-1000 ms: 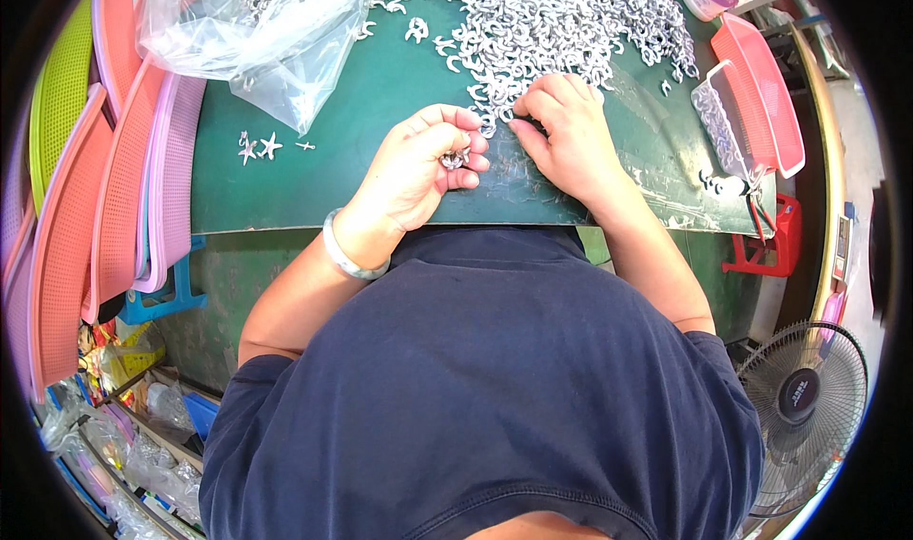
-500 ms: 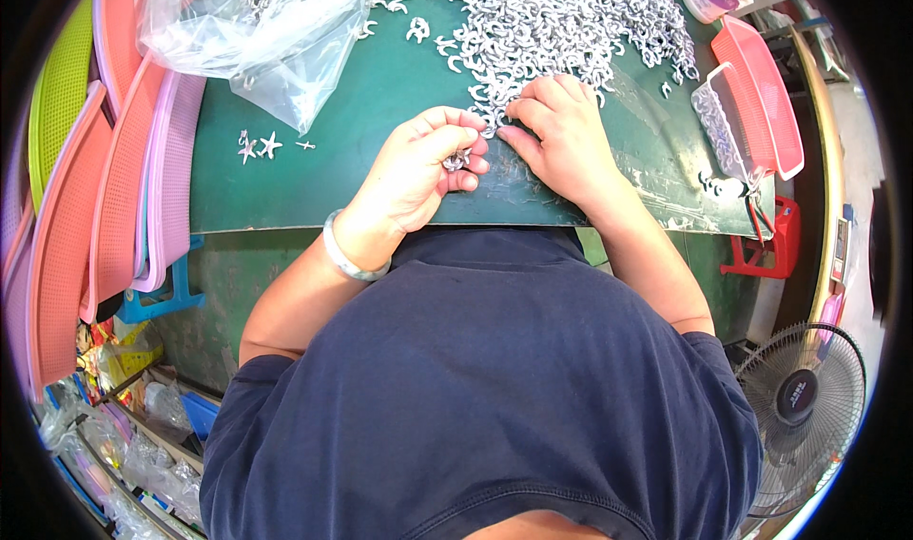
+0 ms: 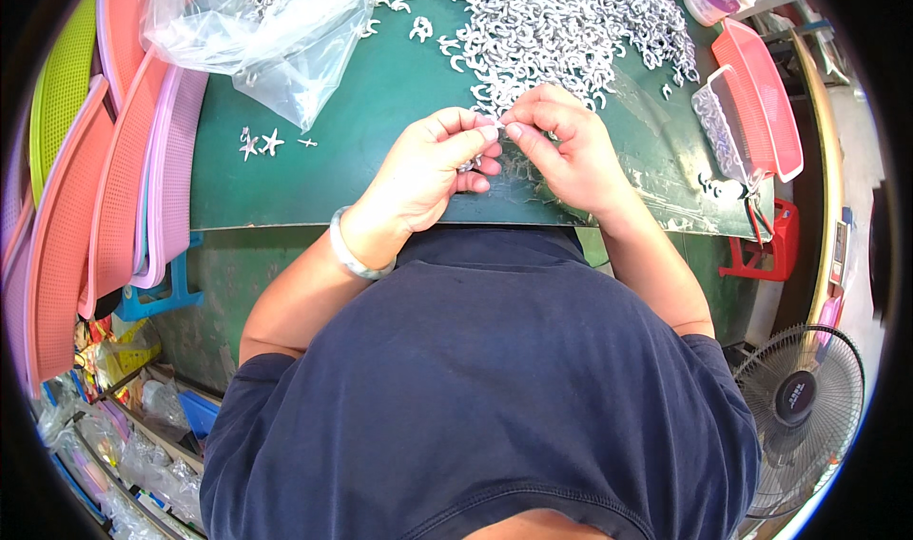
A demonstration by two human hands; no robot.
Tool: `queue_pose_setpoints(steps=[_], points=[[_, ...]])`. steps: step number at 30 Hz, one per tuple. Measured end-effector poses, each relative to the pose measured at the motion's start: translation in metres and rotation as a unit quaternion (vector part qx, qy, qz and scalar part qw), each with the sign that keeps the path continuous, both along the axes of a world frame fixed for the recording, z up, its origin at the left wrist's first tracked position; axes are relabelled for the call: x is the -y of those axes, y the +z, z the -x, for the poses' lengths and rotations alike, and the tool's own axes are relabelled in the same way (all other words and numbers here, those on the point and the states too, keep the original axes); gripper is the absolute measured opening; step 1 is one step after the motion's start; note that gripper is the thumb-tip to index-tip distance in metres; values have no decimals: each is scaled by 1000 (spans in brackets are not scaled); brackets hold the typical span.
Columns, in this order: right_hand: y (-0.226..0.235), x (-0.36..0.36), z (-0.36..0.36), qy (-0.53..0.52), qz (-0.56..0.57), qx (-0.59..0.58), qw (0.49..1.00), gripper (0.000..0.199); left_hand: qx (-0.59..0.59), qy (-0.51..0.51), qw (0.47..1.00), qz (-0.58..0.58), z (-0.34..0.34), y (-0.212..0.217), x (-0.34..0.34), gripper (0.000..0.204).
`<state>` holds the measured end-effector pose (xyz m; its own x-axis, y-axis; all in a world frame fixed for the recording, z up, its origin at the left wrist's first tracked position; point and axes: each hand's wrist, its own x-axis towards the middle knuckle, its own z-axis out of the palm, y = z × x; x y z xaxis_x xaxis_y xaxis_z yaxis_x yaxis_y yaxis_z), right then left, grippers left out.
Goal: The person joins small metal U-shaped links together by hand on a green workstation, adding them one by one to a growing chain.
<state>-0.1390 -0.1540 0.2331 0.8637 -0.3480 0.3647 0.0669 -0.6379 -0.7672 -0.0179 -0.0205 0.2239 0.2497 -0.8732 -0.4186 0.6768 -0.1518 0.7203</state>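
Note:
My left hand (image 3: 430, 169) and my right hand (image 3: 561, 145) meet at the near edge of a green table (image 3: 380, 112). Both pinch one small white plastic piece (image 3: 498, 126) between their fingertips. More small pieces sit in my left palm (image 3: 468, 164). A big heap of white hook-shaped plastic pieces (image 3: 561, 22) lies just beyond my hands. A silver bracelet (image 3: 350, 250) rings my left wrist.
A clear plastic bag (image 3: 276, 27) lies at the table's far left, with a few star-shaped white pieces (image 3: 262, 143) near it. Pink, orange and green mesh trays (image 3: 105, 179) stand stacked at the left. A red tray (image 3: 761, 103) lies at the right. A fan (image 3: 794, 397) stands lower right.
My right hand has lifted off the heap's edge and come to my left fingertips. Both hands now pinch one piece between them.

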Motion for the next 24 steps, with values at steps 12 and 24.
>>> queue_pose_setpoints(steps=[12, 24], points=[[-4, 7, 9, -43, 263, -82, 960, 9, -41, 43, 998, 20, -5, -2, -6, 6], [-13, 4, -5, -93, 350, -71, 929, 11, -34, 49, 998, 1, -7, -4, -4, 17]])
